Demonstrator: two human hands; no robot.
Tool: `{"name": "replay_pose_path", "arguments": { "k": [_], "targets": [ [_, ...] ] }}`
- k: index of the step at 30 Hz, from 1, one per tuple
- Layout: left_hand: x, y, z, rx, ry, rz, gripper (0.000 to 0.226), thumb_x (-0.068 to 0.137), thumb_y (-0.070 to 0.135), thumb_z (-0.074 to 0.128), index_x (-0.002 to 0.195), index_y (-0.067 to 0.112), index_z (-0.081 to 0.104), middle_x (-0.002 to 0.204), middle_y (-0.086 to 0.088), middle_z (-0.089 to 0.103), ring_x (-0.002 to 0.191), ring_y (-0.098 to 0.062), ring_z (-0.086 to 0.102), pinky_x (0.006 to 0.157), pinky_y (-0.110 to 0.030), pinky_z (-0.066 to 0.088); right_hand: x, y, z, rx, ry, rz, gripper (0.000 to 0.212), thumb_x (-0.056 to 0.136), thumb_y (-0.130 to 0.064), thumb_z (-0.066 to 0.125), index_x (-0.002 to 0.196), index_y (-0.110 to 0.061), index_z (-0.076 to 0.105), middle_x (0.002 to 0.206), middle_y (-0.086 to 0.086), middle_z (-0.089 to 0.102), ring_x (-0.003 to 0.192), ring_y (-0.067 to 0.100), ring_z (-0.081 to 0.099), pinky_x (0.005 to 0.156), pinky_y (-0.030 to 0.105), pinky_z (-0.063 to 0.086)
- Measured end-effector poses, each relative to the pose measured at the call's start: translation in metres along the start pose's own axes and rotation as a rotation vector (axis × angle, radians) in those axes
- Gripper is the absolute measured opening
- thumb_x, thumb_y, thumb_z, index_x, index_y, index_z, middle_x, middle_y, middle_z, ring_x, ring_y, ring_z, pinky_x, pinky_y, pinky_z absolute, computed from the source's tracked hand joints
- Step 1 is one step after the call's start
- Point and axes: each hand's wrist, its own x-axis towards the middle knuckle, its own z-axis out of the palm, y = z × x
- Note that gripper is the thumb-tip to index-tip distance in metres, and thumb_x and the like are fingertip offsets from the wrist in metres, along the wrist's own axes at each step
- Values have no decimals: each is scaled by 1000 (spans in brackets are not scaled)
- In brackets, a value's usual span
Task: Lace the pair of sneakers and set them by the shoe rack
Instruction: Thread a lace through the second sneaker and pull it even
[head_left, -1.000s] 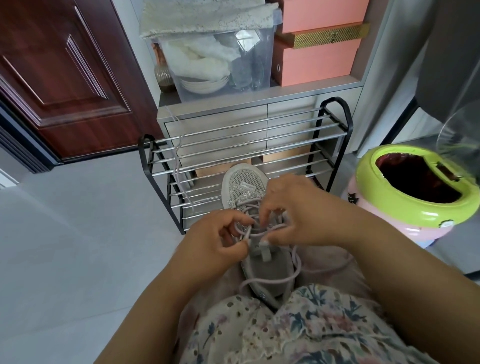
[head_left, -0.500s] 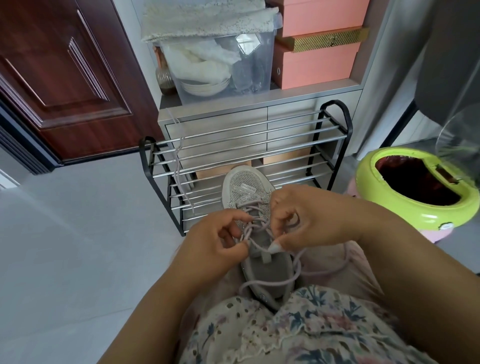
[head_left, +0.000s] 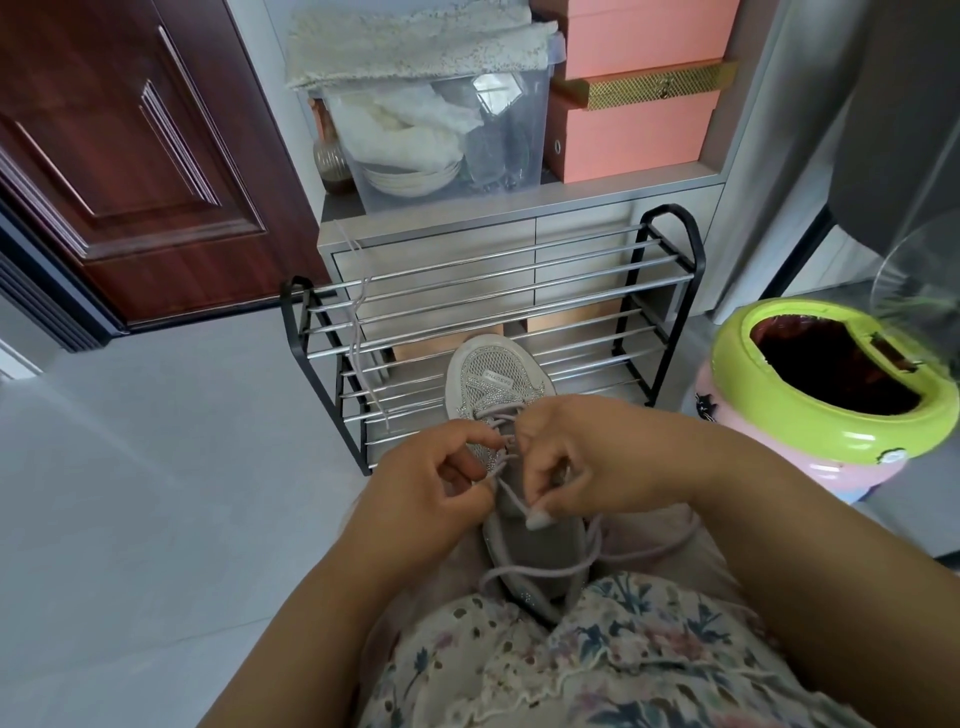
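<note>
I hold the grey sneaker (head_left: 511, 410) on my lap, toe pointing away from me toward the shoe rack (head_left: 498, 322), which stands just beyond the toe on the floor. My left hand (head_left: 426, 499) sits at the left side of the sneaker's tongue, fingers curled, pinching the pale lilac lace (head_left: 506, 496) near the eyelets. My right hand (head_left: 582, 462) sits at the right side of the tongue, fingers curled too, thumb and forefinger pinching the same lace where it crosses over the tongue. Loose loops of the lace trail around the sneaker's heel, down onto my floral skirt (head_left: 597, 660). A second lace (head_left: 356, 332) hangs draped over the left end of the shoe rack's upper bars. To the right of the shoe rack stands a green-rimmed pink bin (head_left: 831, 405). Behind the shoe rack is a low cabinet carrying a clear storage box (head_left: 441, 140) and orange boxes (head_left: 634, 124).
</note>
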Motion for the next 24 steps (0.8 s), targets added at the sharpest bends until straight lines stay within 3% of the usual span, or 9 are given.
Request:
{"name": "replay_pose_path", "arguments": {
  "k": [3,6,9,13,18,24],
  "targets": [
    [0,-2,-2,15,-29,41,40,77,8,71,94,44,67,85,8,64,78,-9,59,67,-17,49,-5,8,-9,166,215,127,14,80,-33,72,71,-23,70,77,-8,56,69,5,53,65,23,44],
    [0,-1,-2,51,-65,62,36,79,10,69,94,43,70,94,8,56,80,-3,53,69,-9,43,-10,19,-20,235,425,244,17,77,-37,73,69,-24,67,67,0,59,55,7,46,56,25,39],
    [1,4,0,78,-82,47,33,80,8,66,92,38,71,91,10,50,76,1,50,68,-7,40,-13,21,-20,210,370,269,19,70,-38,79,69,-24,66,62,-2,52,53,8,42,52,26,35],
    [3,6,3,128,-83,54,23,80,15,65,87,36,71,89,13,48,77,-2,50,67,-8,40,-7,12,-4,110,224,261,27,64,-41,82,77,-27,62,78,2,61,67,20,55,58,37,45],
    [6,6,8,141,-62,31,6,82,42,64,81,40,69,88,11,50,81,4,47,63,-9,34,-4,16,-1,30,222,273,21,67,-26,77,77,-26,59,78,-3,57,67,14,51,58,32,42],
    [12,11,17,73,-59,2,9,76,44,72,72,37,72,81,7,53,77,6,47,62,-5,34,-7,26,-2,190,226,318,20,71,-17,75,78,-26,60,75,-1,55,60,10,50,49,28,45]
  ]
}}
